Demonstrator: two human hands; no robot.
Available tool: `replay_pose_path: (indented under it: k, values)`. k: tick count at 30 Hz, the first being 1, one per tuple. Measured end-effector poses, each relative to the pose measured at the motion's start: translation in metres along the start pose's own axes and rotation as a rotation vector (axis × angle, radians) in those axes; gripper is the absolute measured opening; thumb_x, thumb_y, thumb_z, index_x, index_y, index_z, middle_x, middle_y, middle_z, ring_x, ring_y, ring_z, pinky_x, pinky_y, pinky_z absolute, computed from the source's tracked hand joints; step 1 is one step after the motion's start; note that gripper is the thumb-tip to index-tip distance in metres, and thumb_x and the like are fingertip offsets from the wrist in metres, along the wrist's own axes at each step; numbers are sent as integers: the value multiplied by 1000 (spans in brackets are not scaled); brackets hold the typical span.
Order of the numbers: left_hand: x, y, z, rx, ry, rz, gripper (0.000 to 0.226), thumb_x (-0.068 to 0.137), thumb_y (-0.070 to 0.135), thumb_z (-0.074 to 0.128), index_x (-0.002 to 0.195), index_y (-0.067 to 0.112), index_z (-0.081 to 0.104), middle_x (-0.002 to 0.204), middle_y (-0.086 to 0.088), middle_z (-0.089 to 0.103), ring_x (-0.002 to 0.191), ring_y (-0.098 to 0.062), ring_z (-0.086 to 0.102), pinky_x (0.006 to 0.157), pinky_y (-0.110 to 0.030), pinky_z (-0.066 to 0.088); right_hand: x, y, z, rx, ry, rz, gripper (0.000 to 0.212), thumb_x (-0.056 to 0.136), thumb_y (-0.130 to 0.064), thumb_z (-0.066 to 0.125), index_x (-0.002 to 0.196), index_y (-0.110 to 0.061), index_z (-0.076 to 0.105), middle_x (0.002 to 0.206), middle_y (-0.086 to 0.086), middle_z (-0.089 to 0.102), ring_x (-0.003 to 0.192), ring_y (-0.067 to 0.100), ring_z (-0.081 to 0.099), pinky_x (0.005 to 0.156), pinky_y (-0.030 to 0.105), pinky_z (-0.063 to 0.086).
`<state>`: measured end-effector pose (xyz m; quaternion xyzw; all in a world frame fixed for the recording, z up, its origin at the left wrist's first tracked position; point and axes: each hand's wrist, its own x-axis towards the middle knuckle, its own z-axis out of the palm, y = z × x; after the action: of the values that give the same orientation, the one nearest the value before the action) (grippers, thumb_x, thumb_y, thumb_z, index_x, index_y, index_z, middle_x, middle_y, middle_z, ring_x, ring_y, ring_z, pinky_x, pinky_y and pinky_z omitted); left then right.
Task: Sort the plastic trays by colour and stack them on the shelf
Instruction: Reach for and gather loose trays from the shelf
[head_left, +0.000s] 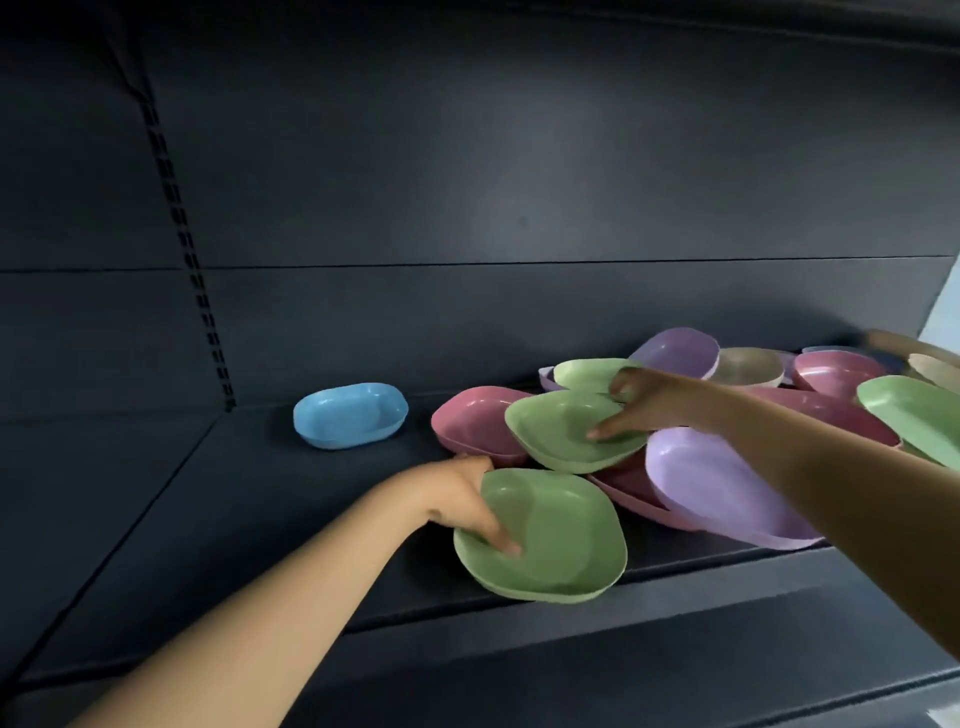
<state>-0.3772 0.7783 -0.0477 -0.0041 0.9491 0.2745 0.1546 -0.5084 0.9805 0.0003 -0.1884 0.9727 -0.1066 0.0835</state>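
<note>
The near green tray (561, 540), at the front of the shelf (234, 509), is gripped at its rim by the outstretched left hand (460, 493), thumb curled inside. A second green tray (556, 431), atop the mixed pile (727, 483), is pinched by the right hand (644, 405).

Green trays (563, 540) lie jumbled among pink and lilac ones; a blue tray (350, 415) sits apart.
</note>
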Motion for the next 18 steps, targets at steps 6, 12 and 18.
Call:
replay_pose_path:
  k: [6,12,18]
  values:
    - [-8,5,7,-166,32,-113,47,68,13,83,113,13,67,110,2,70,104,-14,66,94,-29,51,4,-2,4,60,-2,-106,61,70,-45,78,118,-17,52,97,-5,55,90,15,52,67,24,40]
    - [-17,7,13,-377,134,-147,44,69,5,81,110,16,68,105,4,71,96,-11,65,79,-18,51,20,3,2,463,-50,-154,34,69,-15,82,99,-18,68,83,3,65,66,16,55,55,20,42]
    - [-33,-11,11,-652,393,-221,51,57,8,85,104,14,67,103,1,72,99,-17,66,92,-34,51,21,-21,-22,845,-23,-109,40,70,0,78,106,8,64,106,22,68,98,30,63,96,40,50]
